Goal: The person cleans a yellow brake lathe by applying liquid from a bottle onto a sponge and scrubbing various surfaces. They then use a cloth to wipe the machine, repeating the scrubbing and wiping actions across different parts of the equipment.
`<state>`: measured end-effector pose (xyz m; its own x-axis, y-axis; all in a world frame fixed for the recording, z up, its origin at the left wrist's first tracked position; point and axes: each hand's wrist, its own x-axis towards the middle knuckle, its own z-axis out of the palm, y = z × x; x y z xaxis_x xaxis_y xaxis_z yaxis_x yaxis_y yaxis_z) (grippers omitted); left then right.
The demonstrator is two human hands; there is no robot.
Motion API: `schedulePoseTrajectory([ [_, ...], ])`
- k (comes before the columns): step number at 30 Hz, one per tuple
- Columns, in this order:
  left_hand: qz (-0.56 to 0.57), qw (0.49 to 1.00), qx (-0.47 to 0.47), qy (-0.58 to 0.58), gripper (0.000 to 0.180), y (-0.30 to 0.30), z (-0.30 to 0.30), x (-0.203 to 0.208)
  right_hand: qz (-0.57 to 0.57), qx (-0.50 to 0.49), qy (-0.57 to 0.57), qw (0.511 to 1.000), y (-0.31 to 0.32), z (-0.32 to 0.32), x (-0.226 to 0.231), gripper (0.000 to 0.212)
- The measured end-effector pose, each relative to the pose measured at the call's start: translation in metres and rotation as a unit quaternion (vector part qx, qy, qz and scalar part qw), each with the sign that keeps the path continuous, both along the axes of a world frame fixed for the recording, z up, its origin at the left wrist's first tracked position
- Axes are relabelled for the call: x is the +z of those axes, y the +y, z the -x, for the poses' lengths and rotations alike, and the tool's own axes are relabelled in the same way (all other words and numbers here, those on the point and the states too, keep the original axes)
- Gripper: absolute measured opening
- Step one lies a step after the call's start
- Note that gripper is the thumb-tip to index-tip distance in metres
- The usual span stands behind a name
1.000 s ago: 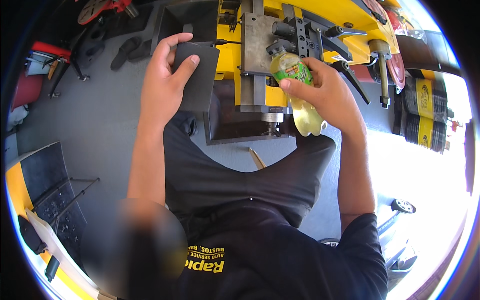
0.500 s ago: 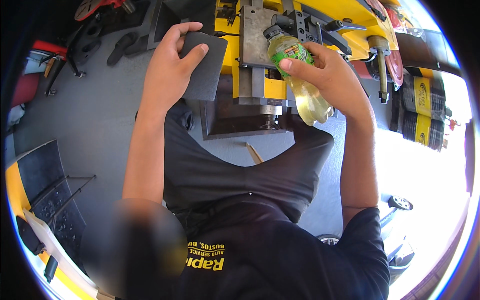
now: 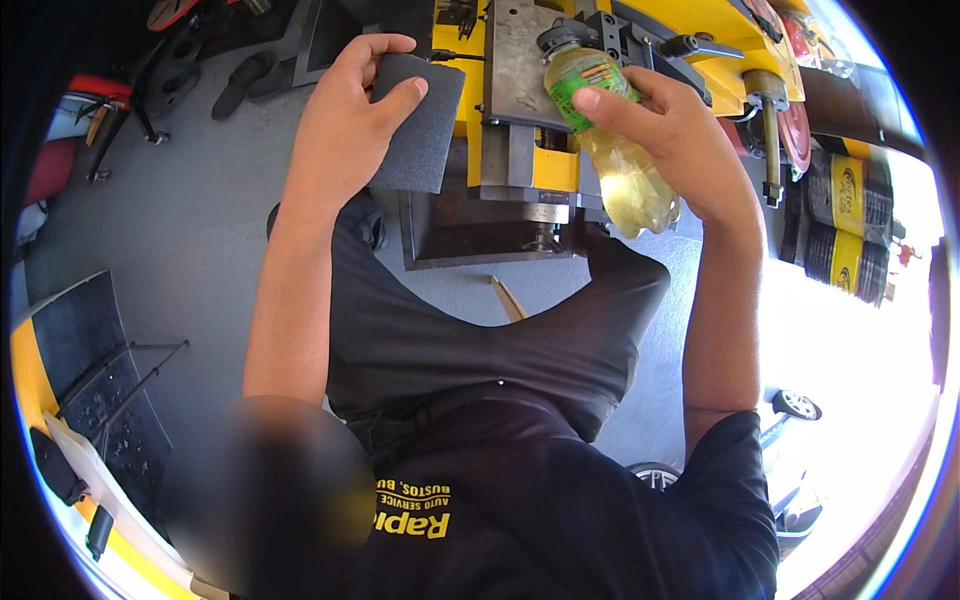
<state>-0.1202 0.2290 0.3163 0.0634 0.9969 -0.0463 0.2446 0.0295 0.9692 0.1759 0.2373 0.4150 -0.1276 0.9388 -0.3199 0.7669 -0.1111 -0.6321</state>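
Note:
A dark grey, grainy sheet that looks like sandpaper (image 3: pixel 425 140) is pinched between the thumb and fingers of my left hand (image 3: pixel 340 135). It hangs just left of the machine. My right hand (image 3: pixel 690 145) is wrapped round a clear plastic bottle (image 3: pixel 635 185) with a green label and pale yellow liquid. The bottle leans, its dark cap up toward the far left and its base toward me. Beneath and beyond it lies a flat metal plate (image 3: pixel 515 65) on a yellow machine (image 3: pixel 560 165) with a clamp lever (image 3: pixel 695 47).
Below the machine is a dark metal tray (image 3: pixel 430 235), between my spread legs. A wooden stick (image 3: pixel 507 297) lies on the floor near it. Slippers (image 3: pixel 240 85) and a red-topped stand (image 3: pixel 100 92) are at the left. Black-and-yellow stacked containers (image 3: pixel 848 195) stand at the right.
The view has shifted slightly. Both hands have moved a little to the right, still holding the sheet and the bottle. The bottle's cap end tips more toward the machine plate.

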Motion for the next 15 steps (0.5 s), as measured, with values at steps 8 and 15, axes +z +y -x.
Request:
schedulePoseTrajectory([
  [8,-0.013,1.0,0.0,0.014,0.044,0.005,-0.002,-0.005,-0.001,-0.004,-0.01,1.0,0.008,-0.008,-0.001,0.091],
  [15,-0.042,0.999,0.007,0.018,0.049,0.006,-0.004,-0.009,-0.02,0.006,0.004,1.0,0.016,0.001,0.009,0.096],
])
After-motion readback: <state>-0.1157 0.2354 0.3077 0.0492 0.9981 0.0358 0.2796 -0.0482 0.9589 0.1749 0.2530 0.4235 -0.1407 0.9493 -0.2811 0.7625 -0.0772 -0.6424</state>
